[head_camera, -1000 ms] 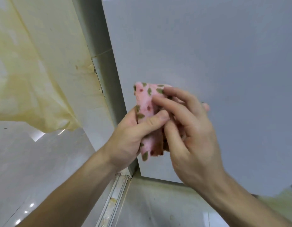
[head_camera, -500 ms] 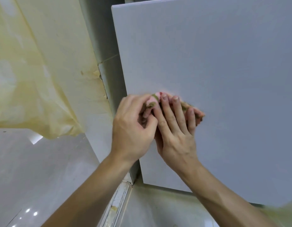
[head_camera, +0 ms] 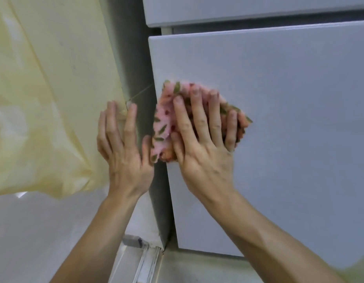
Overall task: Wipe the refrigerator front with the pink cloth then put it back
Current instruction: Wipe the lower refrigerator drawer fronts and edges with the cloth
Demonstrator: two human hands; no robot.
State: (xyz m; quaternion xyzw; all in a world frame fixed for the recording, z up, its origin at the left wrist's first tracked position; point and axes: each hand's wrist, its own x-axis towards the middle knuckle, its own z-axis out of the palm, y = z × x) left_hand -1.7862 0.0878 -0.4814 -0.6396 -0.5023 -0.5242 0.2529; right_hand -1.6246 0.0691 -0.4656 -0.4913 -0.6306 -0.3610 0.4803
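Head view, the only one we've got: the right hand [head_camera: 205, 144] is flat on the cloth [head_camera: 167, 119], fingers spread and straight, pressing it against the fridge door [head_camera: 289, 129] near that door's left edge, about mid-height. No clenching there, just an open palm pinning the pink, leaf-printed fabric to the panel. The left hand [head_camera: 124, 146] is released too, fingers straight and holding nothing, hovering just left of the cloth in front of the grey strip [head_camera: 134, 68] between the door and the yellow sheet [head_camera: 44, 99]; its thumb sits right by the cloth's near-left corner, and whether it touches is too close to call. This looks like the wiping step itself, only getting going, with nearly all of the pale panel to the right and above not yet reached. Next move, by my reckoning, wants firm flat pressure and a sweep rightward across the door, keeping the bunched cloth from slipping out under the palm. A second panel [head_camera: 248, 9] sits above. No brand, label or writing to be read anywhere.
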